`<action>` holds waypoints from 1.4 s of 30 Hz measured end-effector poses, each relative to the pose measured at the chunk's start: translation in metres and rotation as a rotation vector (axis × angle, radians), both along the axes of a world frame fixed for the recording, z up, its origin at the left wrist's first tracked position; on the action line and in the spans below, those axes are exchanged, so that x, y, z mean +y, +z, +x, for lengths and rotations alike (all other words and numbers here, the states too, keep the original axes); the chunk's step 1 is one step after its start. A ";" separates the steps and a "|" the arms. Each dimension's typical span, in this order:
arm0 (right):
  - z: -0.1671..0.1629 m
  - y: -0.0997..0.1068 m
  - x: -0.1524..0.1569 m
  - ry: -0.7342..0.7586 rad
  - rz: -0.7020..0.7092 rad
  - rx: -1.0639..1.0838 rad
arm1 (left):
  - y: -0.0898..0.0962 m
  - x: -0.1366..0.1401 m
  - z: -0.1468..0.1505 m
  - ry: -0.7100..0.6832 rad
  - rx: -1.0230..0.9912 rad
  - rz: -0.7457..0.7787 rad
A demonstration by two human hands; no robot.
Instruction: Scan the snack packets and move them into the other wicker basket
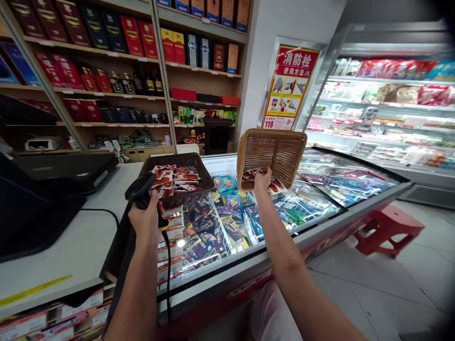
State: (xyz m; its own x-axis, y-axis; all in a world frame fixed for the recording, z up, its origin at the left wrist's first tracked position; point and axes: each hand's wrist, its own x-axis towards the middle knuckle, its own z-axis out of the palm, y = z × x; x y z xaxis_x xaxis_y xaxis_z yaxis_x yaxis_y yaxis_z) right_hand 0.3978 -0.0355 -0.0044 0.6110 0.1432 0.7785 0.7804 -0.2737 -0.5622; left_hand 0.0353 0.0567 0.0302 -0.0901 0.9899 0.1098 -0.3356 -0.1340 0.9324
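My left hand [145,218] is closed around a black handheld barcode scanner [140,189], its cable hanging down. Just beyond it, a dark brown wicker basket [204,189] holds several small red-and-white snack packets [172,180]. Over the near rim of a tan wicker basket [273,147], my right hand [263,179] reaches in with curled fingers. Similar packets [279,186] lie around those fingers; what they grip is hidden behind the hand. Both baskets are over the glass top of a chest freezer [213,279].
A white counter [81,237] with a dark machine [60,170] is at left. Wrapped frozen goods [231,227] show through the freezer glass. Boxed bottles fill shelves [117,52] behind. A red stool [391,227] stands on the floor at right, before a lit refrigerated display [391,104].
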 end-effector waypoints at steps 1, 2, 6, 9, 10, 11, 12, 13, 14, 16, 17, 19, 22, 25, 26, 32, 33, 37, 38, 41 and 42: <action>-0.016 0.002 0.015 -0.084 0.080 0.145 | -0.001 0.002 -0.002 0.040 -0.023 -0.002; -0.034 0.004 0.032 -0.093 0.105 0.220 | -0.001 0.003 -0.004 0.074 -0.039 -0.001; -0.125 0.018 0.113 0.457 -0.299 0.154 | -0.004 0.005 -0.006 0.162 -0.083 0.016; -0.182 0.033 0.168 0.582 -0.663 0.101 | -0.006 0.006 -0.005 0.182 -0.101 0.017; -0.195 0.037 0.182 0.597 -0.755 0.060 | -0.007 0.007 -0.005 0.184 -0.102 0.009; -0.206 0.040 0.193 0.613 -0.834 0.019 | -0.009 0.007 -0.005 0.183 -0.102 0.001; -0.214 0.043 0.203 0.632 -0.900 -0.021 | -0.010 0.008 -0.005 0.183 -0.098 -0.007; -0.220 0.044 0.209 0.646 -0.956 -0.049 | -0.012 0.008 -0.004 0.181 -0.091 -0.012; -0.223 0.044 0.214 0.652 -1.000 -0.059 | -0.013 0.009 -0.004 0.178 -0.081 -0.014; -0.224 0.043 0.216 0.644 -1.038 -0.052 | -0.015 0.009 -0.003 0.170 -0.057 -0.008; -0.221 0.043 0.214 0.642 -1.028 -0.049 | -0.016 0.009 -0.003 0.164 -0.046 -0.001; -0.213 0.042 0.202 0.660 -0.971 -0.047 | -0.018 0.008 -0.001 0.153 -0.036 0.016; -0.193 0.043 0.167 0.661 -0.866 -0.027 | -0.018 0.006 0.002 0.143 -0.034 0.025; -0.169 0.043 0.117 0.586 -0.759 -0.023 | -0.017 0.003 0.006 0.088 0.000 0.037; -0.160 0.042 0.098 0.548 -0.718 -0.039 | -0.017 0.001 0.008 0.047 0.024 0.045; -0.111 0.005 -0.006 0.167 -0.530 -0.199 | -0.017 -0.029 0.024 -0.384 0.245 0.104; -0.105 -0.005 -0.019 0.095 -0.511 -0.206 | -0.018 -0.036 0.028 -0.449 0.284 0.112; -0.091 -0.036 -0.047 -0.072 -0.420 -0.210 | -0.026 -0.057 0.040 -0.581 0.408 0.139; -0.089 -0.041 -0.050 -0.081 -0.408 -0.207 | -0.028 -0.059 0.042 -0.587 0.425 0.148; -0.088 -0.045 -0.051 -0.077 -0.428 -0.169 | -0.034 -0.059 0.045 -0.596 0.465 0.148; -0.088 -0.044 -0.050 -0.072 -0.442 -0.152 | -0.036 -0.057 0.045 -0.603 0.481 0.140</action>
